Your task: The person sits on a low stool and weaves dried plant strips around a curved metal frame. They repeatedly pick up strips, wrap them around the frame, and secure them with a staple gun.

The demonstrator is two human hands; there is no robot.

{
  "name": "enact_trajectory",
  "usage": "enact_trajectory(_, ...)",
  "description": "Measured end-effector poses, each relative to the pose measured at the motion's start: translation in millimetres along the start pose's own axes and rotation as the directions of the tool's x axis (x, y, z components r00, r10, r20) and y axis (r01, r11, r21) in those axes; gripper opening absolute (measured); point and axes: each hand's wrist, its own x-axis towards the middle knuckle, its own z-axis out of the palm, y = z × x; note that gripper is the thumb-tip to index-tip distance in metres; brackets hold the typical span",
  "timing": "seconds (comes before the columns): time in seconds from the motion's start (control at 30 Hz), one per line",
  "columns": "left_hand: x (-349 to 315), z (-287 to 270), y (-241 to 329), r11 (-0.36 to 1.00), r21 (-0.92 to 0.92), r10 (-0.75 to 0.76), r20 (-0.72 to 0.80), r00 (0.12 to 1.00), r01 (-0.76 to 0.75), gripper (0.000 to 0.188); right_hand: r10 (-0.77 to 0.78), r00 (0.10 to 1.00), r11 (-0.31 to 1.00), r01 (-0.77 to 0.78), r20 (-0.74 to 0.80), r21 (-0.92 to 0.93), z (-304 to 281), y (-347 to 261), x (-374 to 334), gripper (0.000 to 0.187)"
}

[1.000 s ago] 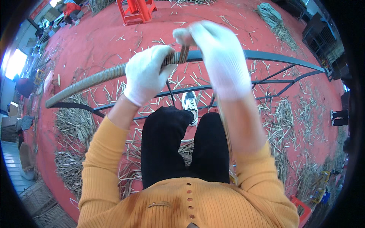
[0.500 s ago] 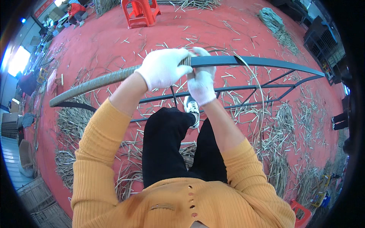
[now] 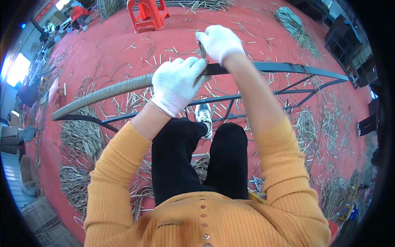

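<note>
A dark metal frame (image 3: 284,67) lies across in front of my knees, with a gently curved upper bar. Tan-grey strand wrapping (image 3: 111,91) covers the left part of that bar in tight turns. My left hand (image 3: 177,84), in a white glove, is closed around the bar where the wrapping ends. My right hand (image 3: 222,43), gloved too, is above and beyond the bar, its fingers pinching a flat strand (image 3: 202,51) that rises from beside the left fingertips. The strand's loose end cannot be made out.
Dry strand bundles (image 3: 80,138) and scattered bits lie over the red floor. A red plastic stool (image 3: 146,15) stands ahead, and green cloth (image 3: 289,19) lies on a bundle at far right. Another person (image 3: 78,15) crouches at far left.
My right hand has come from beneath the bar up and over it, drawing the strand upward. My left hand stays on the bar at the wrapping's end.
</note>
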Motion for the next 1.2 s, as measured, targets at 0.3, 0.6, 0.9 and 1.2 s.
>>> enact_trajectory(0.3, 76.3, 4.7, -64.9, 0.894, -0.258, -0.07, 0.728, 0.682, 0.366, 0.037, 0.256, 0.962, -0.021, 0.101, -0.092, 0.995, 63.5, -15.9, -91.2, 0.025)
enact_trajectory(0.6, 90.3, 78.0, -122.2, 0.977, 0.137, -0.198, 0.317, 0.928, 0.162, 0.038, -0.057, 0.994, 0.954, 0.083, -0.097, 0.29, 90.8, 136.7, -292.8, 0.012)
enact_trajectory(0.9, 120.5, 114.7, -175.7, 0.967, -0.045, -0.209, 0.428, 0.879, 0.251, 0.046, 0.892, 0.452, 0.396, -0.763, 0.015, -0.511, -42.9, 175.8, -690.7, 0.038)
enact_trajectory(1.2, 32.9, 4.2, -105.5, 0.946, -0.201, -0.172, 0.356, 0.918, 0.255, 0.032, 0.134, 0.98, 0.875, -0.048, -0.145, 0.482, 45.4, 110.1, -321.2, 0.022)
